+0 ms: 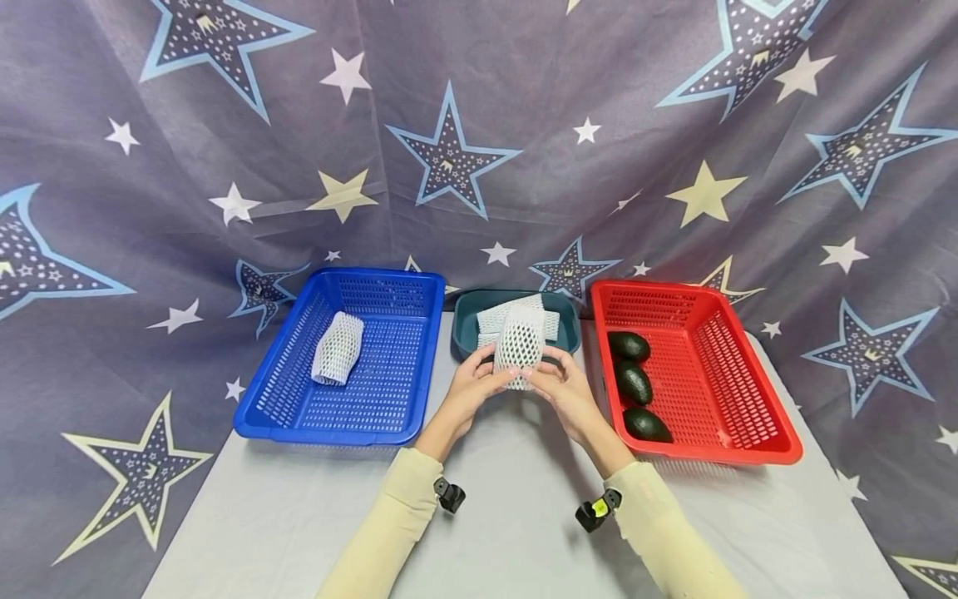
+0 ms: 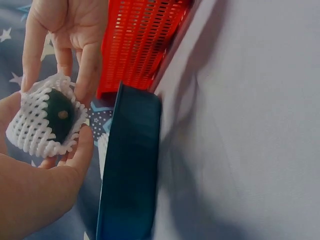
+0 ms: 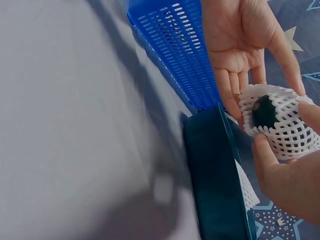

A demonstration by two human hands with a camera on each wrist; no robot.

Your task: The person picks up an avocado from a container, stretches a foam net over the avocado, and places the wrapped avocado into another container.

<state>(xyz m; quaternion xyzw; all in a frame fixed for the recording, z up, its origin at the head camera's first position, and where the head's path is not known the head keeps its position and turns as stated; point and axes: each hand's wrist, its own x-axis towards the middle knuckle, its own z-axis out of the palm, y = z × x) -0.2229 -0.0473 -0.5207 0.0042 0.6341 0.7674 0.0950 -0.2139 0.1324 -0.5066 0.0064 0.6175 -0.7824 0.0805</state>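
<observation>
Between both hands, above the table's middle, is an avocado point(image 2: 59, 117) inside a white foam net sleeve point(image 1: 520, 337). The left hand point(image 1: 471, 389) grips it from the left with thumb and fingers. On the opposite side the right hand point(image 1: 565, 391) holds it the same way, the two thumbs close together on the near side. Both wrist views show the avocado's dark stem end point(image 3: 264, 111) at the sleeve's open end, with the netting around it. Just behind the hands, flat white foam sleeves point(image 1: 490, 319) lie in a dark teal tray point(image 1: 461, 320).
To the left stands a blue basket point(image 1: 337, 434) with a bulging white foam net sleeve point(image 1: 338, 349) in it. At the right, a red basket point(image 1: 718, 453) has three bare avocados point(image 1: 634, 383) along its left side. A star-patterned curtain point(image 1: 479, 125) hangs behind the table point(image 1: 509, 532).
</observation>
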